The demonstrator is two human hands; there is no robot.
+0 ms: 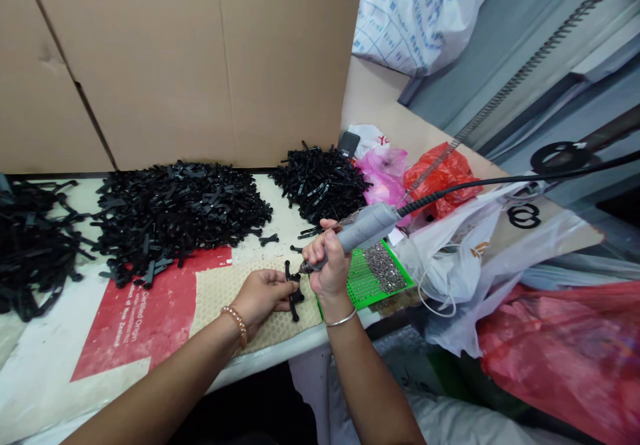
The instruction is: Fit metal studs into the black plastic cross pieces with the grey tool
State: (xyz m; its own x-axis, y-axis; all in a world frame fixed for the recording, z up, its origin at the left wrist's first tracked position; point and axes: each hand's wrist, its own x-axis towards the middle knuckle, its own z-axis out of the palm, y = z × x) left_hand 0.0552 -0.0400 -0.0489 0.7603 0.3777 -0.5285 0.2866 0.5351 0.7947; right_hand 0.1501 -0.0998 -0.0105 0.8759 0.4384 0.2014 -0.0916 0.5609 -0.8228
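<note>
Three heaps of black parts lie on the table, beyond the left hand and right hand. The left hand pinches one black assembly between thumb and fingers, over a honeycomb-patterned mat. The right hand wraps one grey power screwdriver, tip at the assembly. Just right of both, one green tray holds many small metal pieces.

Left wrist wears a beaded bracelet, right wrist a silver bangle.
</note>
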